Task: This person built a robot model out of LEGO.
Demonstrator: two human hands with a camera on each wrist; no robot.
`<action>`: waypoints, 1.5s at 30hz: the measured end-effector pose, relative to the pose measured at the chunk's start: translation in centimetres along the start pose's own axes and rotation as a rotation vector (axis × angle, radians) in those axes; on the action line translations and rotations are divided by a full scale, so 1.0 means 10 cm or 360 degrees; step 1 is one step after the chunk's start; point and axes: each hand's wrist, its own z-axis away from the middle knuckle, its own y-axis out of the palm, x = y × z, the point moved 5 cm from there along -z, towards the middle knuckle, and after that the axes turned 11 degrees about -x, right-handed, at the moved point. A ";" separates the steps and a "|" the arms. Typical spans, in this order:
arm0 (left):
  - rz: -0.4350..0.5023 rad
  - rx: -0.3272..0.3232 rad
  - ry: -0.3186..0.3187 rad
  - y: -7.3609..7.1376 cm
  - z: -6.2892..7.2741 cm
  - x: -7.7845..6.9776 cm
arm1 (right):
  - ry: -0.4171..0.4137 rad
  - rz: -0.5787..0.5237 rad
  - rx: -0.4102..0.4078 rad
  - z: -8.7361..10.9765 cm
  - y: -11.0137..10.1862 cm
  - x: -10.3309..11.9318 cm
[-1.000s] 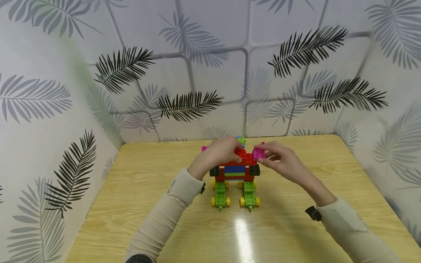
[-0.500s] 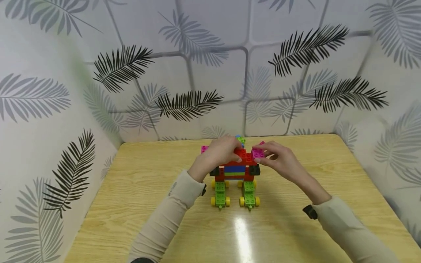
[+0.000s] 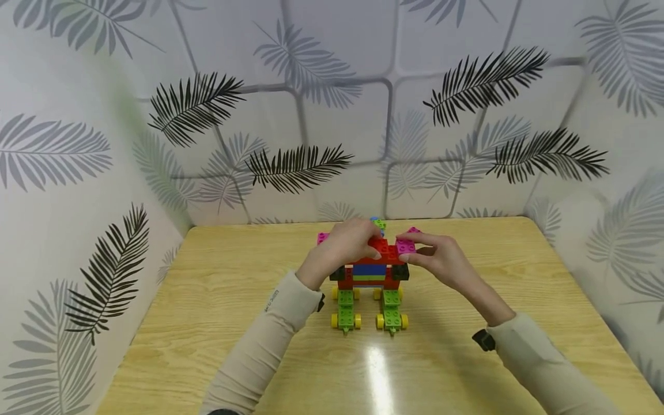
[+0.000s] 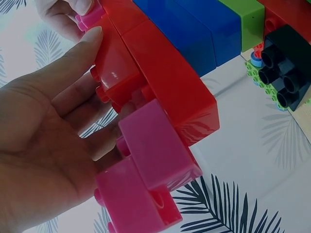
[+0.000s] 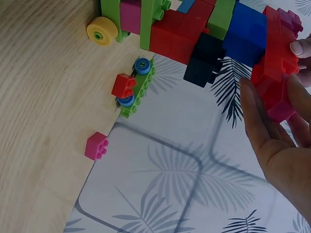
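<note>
A figure of toy building blocks stands on the table, with green wheeled feet (image 3: 346, 311), black side bricks (image 3: 400, 271) and a blue middle (image 3: 369, 269). My left hand (image 3: 344, 243) grips the red brick (image 4: 116, 60) at its top, thumb on the near side and fingers behind. Between thumb and fingers, my right hand (image 3: 441, 262) pinches a pink brick (image 3: 406, 246) at the right end of the red row (image 5: 279, 43). At the opposite end, two pink bricks (image 4: 153, 145) jut out past my left palm.
Behind the figure, a green wheeled base (image 5: 141, 90) with blue wheels carries a small red brick (image 5: 123, 86). A loose pink brick (image 5: 96, 145) lies near the far table edge. Patterned walls enclose the wooden table (image 3: 233, 276) at the back and sides.
My right hand has shifted slightly left, bringing the pink brick against the end of the red row. The left hand keeps its grip in about the same place.
</note>
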 end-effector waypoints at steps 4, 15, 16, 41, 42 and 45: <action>0.0021 -0.0021 0.0000 0.01 0.02 0.02 | 0.0002 0.0010 0.0006 -0.01 0.01 0.00; -0.0088 -0.0029 -0.0026 0.03 0.02 0.02 | -0.0072 0.0082 0.0027 -0.08 0.06 -0.02; -0.0084 -0.0029 -0.0024 0.03 0.02 0.02 | -0.0075 0.0077 0.0041 -0.08 0.05 -0.01; 0.0142 -0.0077 0.0036 0.09 0.07 0.09 | 0.0057 0.0296 -0.0105 -0.44 -0.09 -0.68; 0.0158 -0.0075 0.0030 0.09 0.07 0.09 | 0.0083 0.0324 -0.0097 -0.46 -0.09 -0.75; 0.0189 -0.0078 0.0025 0.09 0.07 0.09 | 0.0117 0.0411 -0.0071 -0.55 -0.06 -0.94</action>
